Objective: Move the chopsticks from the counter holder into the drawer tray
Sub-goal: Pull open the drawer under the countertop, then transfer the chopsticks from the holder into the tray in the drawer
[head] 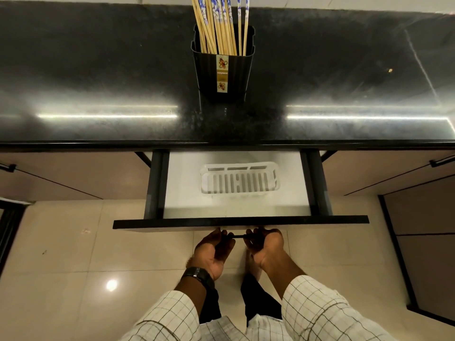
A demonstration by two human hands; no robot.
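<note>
I have both hands down at the drawer. My left grip (pixel 213 247) and my right grip (pixel 266 244) are each curled, palm up, round the thin black handle (pixel 237 237) that runs under the drawer front (pixel 172 223), and a short stretch of bar shows between them. I judge two hands, one on each side of the middle, are there so the drawer (pixel 182 193) runs straight on its rails and does not twist.

The drawer stands open below the near edge of the worktop (pixel 98 70). On its pale floor lies the white slotted tray (pixel 240 179), long side running left to right, about central, with none of the sticks in it.

The chopsticks (pixel 221 25) are all on the far side, standing upright in the black ribbed holder (pixel 222 75), bare ends down and blue-patterned ends up. Most lean left and two stand apart on the right. The holder sits almost straight beyond the tray, so the carry should be a short one, toward me and down.

By my reading no stick has moved yet. The next step calls for letting go of the handle, and the loose bundle may splay or drop a stick if I take too many at once
</note>
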